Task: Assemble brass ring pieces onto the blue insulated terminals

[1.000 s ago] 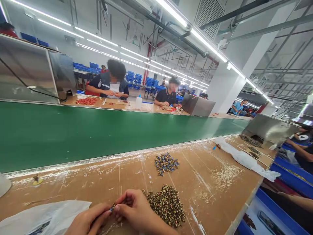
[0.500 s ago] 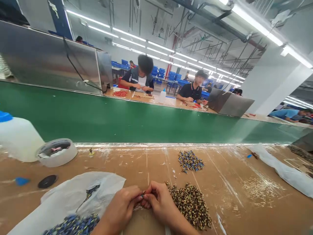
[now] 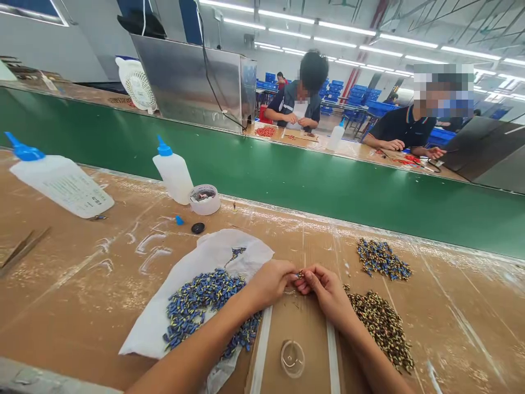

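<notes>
My left hand [image 3: 273, 283] and my right hand [image 3: 327, 291] meet over the cardboard, fingertips pinched together. Between them is a tiny blue and brown piece [image 3: 300, 274], mostly covered by the fingers. Left of my left hand, a heap of small blue-and-yellow pieces [image 3: 197, 301] lies on a white sheet [image 3: 143, 328], partly behind my forearm. Beside my right forearm is a pile of brown-and-cream pieces [image 3: 381, 325]. Beyond it sits a smaller pile of blue-and-gold pieces [image 3: 381, 258]. A small clear cup [image 3: 292, 358] holding a little clear liquid stands between my forearms.
Two white bottles, one standing [image 3: 174, 175] and one leaning [image 3: 61, 183], are at the back left with a round tub [image 3: 205, 201] and a black lid [image 3: 197, 227]. Tweezers [image 3: 24, 249] lie far left. A green belt [image 3: 254, 167] separates me from two people working opposite.
The view has swung left and down, bringing in the clear cup, the tweezers and a second bottle. My hands stay pinched together on the small piece.
</notes>
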The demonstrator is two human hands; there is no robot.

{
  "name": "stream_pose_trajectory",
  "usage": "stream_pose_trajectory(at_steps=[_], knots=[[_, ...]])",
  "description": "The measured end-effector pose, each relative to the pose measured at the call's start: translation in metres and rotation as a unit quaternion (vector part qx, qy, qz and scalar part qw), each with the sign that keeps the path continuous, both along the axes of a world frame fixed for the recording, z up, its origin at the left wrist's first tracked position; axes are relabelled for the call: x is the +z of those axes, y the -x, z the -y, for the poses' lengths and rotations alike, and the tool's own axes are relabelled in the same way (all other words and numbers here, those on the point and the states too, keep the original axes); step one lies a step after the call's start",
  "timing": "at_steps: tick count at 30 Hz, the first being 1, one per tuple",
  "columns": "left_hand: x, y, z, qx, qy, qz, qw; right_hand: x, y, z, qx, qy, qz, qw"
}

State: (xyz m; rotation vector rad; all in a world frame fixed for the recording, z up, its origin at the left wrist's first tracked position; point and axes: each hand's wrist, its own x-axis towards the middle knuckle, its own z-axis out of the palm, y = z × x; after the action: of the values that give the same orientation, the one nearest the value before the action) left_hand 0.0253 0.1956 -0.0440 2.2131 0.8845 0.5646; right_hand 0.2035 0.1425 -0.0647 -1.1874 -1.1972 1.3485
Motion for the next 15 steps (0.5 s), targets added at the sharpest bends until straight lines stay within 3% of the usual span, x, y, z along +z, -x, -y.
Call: stream_pose_trajectory(at_steps=[15], knots=[[-0.003,0.003,-0.006,-0.001,0.022,-0.009,1.000,-0.011,0.015,-0.007,-0.034,-0.004,-0.021,0.999]])
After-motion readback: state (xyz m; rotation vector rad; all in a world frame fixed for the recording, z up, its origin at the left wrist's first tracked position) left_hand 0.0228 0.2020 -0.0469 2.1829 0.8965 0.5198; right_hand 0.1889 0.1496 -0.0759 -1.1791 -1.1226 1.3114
